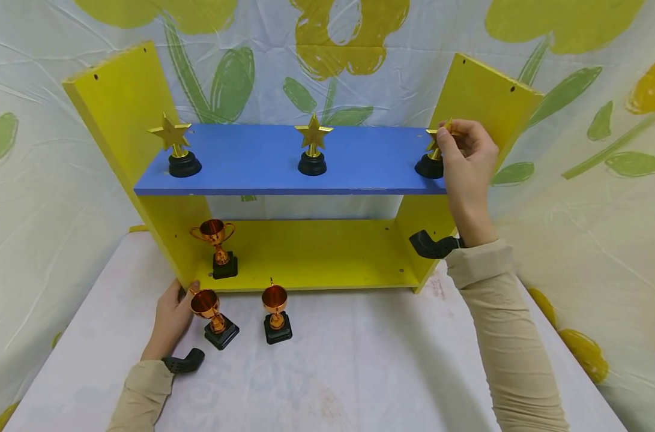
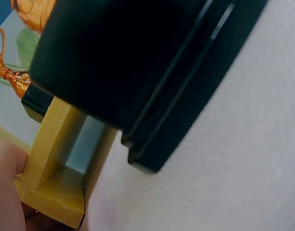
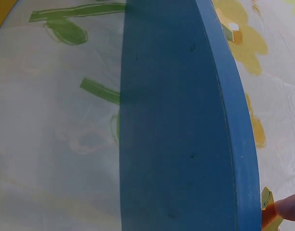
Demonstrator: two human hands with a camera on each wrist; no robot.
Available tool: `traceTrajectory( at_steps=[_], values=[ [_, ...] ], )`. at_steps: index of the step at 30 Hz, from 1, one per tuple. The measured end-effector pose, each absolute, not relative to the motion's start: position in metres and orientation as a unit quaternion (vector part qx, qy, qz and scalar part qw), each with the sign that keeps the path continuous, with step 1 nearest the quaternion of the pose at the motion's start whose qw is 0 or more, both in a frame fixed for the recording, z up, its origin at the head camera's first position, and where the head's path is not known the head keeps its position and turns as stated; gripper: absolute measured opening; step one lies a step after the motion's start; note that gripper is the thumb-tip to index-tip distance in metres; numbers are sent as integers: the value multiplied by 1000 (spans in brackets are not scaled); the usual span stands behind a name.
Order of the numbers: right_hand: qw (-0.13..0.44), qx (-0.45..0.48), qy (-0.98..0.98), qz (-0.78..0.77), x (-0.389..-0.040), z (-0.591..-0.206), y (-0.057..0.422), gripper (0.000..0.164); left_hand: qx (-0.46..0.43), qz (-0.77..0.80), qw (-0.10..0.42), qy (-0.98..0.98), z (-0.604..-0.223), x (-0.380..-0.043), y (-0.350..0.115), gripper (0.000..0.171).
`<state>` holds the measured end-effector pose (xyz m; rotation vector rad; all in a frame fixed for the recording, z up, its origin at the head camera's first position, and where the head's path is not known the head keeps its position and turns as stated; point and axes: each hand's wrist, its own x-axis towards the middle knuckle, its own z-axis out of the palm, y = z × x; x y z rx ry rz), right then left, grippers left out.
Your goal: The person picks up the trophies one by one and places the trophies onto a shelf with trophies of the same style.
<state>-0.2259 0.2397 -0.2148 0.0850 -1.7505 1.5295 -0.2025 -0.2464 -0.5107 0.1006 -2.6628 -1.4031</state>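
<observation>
My right hand (image 1: 470, 159) pinches the top of a gold star trophy (image 1: 429, 168) at the right end of the blue shelf (image 1: 241, 156). That trophy's black round base sits on the shelf; part of its star is hidden behind the fingers. In the right wrist view a fingertip (image 3: 289, 208) touches the gold star (image 3: 266, 197). Down at the front left, my left hand (image 1: 170, 315) grips the lower corner of the yellow shelf unit (image 2: 46, 144), thumb against the board's edge. Right beside this hand a bronze cup trophy (image 1: 219, 330) stands on the table.
Two more star trophies stand on the blue shelf, one at the left (image 1: 184, 163) and one mid-shelf (image 1: 313, 163). A bronze cup (image 1: 224, 264) is on the lower yellow board's left end. Another cup (image 1: 277, 327) stands on the white-covered table (image 1: 359, 366). Flowered cloth (image 1: 273, 66) hangs behind.
</observation>
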Motion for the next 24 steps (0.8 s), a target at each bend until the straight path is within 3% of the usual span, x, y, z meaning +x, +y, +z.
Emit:
traceTrajectory(
  at_steps=[14, 24],
  values=[
    [392, 50, -677, 620, -229, -218, 242, 9, 31, -459, 66, -886, -510, -203, -246, 66],
    [388, 44, -682, 619, -228, -218, 242, 19, 33, -461, 58, -885, -506, -201, -245, 69]
  ],
)
